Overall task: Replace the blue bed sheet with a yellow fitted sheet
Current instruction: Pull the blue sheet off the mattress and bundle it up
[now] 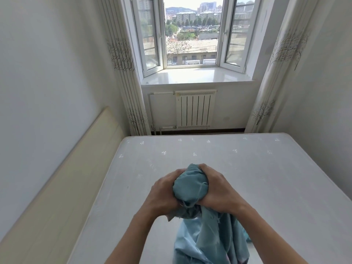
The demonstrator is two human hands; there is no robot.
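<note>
We've got the blue sheet (190, 189) balled between left hand (164, 191) & right hand (218, 191), fingers curled tight round it, tail hanging w/ frayed edges. Behind: bare mattress (247, 168), no yellow sheet visible. Risk: tail drags, snags, bundle unravels.

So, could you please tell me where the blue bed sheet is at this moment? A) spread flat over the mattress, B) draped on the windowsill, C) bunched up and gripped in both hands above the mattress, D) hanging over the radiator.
C: the blue bed sheet is wadded between the left hand and right hand, its tail hanging down over the bare white mattress.
</note>
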